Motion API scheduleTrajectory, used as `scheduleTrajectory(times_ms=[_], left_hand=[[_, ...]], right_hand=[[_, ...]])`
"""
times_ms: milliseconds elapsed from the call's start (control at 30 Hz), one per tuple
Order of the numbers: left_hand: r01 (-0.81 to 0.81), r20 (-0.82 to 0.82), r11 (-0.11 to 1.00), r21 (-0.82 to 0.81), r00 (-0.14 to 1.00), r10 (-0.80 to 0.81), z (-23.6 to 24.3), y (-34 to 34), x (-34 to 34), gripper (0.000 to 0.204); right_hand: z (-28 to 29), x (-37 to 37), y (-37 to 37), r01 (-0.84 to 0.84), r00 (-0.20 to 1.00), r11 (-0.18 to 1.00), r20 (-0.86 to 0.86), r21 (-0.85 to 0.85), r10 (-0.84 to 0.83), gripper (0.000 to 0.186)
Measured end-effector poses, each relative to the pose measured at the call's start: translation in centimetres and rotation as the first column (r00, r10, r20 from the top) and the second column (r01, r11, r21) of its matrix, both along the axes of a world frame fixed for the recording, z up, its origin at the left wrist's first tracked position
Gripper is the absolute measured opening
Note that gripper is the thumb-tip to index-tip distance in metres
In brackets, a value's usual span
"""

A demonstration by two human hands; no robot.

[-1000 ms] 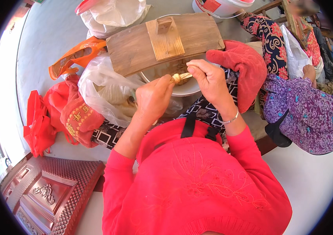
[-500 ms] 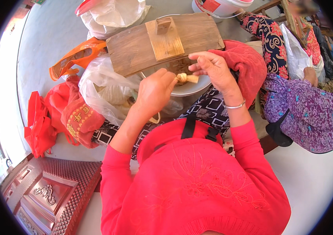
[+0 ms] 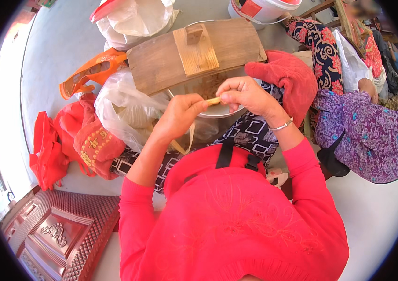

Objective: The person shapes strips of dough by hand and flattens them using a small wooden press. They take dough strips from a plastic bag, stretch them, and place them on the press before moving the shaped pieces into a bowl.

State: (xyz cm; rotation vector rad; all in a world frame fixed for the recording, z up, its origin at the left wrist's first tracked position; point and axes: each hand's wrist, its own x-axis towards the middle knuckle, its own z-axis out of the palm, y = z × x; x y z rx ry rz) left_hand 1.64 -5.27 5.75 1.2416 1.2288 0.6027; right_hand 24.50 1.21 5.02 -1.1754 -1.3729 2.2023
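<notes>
A short pale-yellow strip (image 3: 214,101) stretches between my two hands. My left hand (image 3: 180,114) pinches its left end between thumb and fingers. At its other end, my right hand (image 3: 249,96), with a bangle at the wrist, is closed on it too. Below the hands is a white basin (image 3: 242,111) with brownish contents, mostly hidden. A wooden board with a block handle (image 3: 243,44) lies across the basin's far part. Left of the basin sits a clear plastic bag (image 3: 114,100) with pale contents, and a pale band (image 3: 190,140) hangs near my left forearm.
Red bags (image 3: 44,154) and an orange bag (image 3: 91,70) lie to the left. A white sack (image 3: 138,18) and a white bucket (image 3: 259,11) stand behind. Red cloth (image 3: 292,79) drapes at the right, near another person in a purple patterned garment (image 3: 362,136). A dark-red panel (image 3: 61,229) is lower left.
The strip showed a knot half a second ago and now looks thin and straight. My right hand has come down and closed on its end; my left hand has shifted slightly lower.
</notes>
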Motion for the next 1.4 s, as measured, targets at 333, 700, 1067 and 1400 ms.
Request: scheduleTrajectory(times_ms=[333, 700, 1067, 1400], left_hand=[[0.003, 0.293, 0.973, -0.233, 0.954, 0.068, 0.2, 1.9, -0.9, 0.027], [-0.339, 0.303, 0.924, -0.179, 0.874, 0.379, -2.4, 6.5, -2.1, 0.011], [-0.197, -0.392, 0.763, 0.616, 0.763, 0.514, -6.6, 9.3, -2.3, 0.015], [-0.204, 0.377, 0.926, -0.319, 0.869, 0.321, -0.9, 2.5, 1.4, 0.024]], right_hand=[[3.4, -0.6, 0.4, -0.166, 0.983, 0.907, 0.133, 0.388, 0.123, 0.013], [-0.6, -3.5, 3.2, 0.214, 0.961, 0.831, 0.044, 0.513, -0.274, 0.015], [-2.7, -4.3, 4.7, -0.214, 0.809, 0.333, 0.358, 0.918, -0.466, 0.016], [0.2, -5.6, 0.2, -0.085, 0.849, 0.516, 0.333, 0.852, -0.411, 0.024]])
